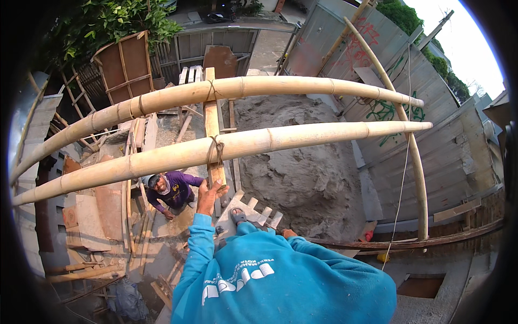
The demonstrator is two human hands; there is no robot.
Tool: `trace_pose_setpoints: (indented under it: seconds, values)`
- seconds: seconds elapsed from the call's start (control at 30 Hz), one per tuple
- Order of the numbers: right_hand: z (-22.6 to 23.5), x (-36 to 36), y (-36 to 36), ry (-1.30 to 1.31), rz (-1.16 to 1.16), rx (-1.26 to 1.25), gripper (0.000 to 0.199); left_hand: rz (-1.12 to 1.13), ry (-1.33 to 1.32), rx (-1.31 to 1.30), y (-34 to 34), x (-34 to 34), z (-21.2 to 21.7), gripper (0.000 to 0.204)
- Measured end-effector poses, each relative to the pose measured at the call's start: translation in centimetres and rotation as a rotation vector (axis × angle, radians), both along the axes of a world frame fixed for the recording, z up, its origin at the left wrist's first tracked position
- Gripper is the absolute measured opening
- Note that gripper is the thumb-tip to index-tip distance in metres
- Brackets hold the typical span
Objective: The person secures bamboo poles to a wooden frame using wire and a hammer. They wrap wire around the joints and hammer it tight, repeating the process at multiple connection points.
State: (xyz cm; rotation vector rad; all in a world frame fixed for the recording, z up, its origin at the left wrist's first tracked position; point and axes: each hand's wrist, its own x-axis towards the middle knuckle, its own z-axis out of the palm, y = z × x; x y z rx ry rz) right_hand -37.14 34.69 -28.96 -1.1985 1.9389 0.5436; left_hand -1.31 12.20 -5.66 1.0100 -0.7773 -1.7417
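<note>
Two long pale bamboo poles (178,156) cross in front of me, one beyond the other. A short wooden batten (212,120) spans them, tied to each with dark cord (216,151). My left hand (208,197) is raised, its fingers closed round the batten's near end just below the nearer pole. Low beside my blue top, my right hand (289,233) shows only in part; its fingers are mostly hidden, and whatever it touches cannot be made out. My foot (238,216) in a sandal rests on narrow wooden boards (262,216).
Below on the left, a person in a purple top (181,189) looks up among planks and boards. A large grey sand heap (297,167) lies below right. An upright bamboo pole (414,178) stands near the metal sheet fence (426,162), with a thin cord (402,183) hanging nearby.
</note>
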Motion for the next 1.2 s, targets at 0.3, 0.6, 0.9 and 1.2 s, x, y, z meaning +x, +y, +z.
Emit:
trace_pose_setpoints:
  seconds: [0.3,0.6,0.9,1.2]
  values:
    - [5.0,2.0,-15.3,-0.169,0.086,-0.150,0.045,0.167,-0.002,0.103,0.9,-2.2,0.6,0.054]
    - [9.7,3.4,-20.7,-0.100,0.107,-0.121,0.056,0.217,-0.018,0.150,1.4,-6.7,0.9,0.061]
    - [8.6,3.7,-21.8,-0.260,0.211,-0.217,0.045,0.196,-0.032,0.170,1.7,-3.7,1.8,0.066]
    - [4.4,0.7,-21.9,-0.168,0.289,-0.156,0.050,0.173,-0.072,0.170,1.7,-3.6,2.5,0.067]
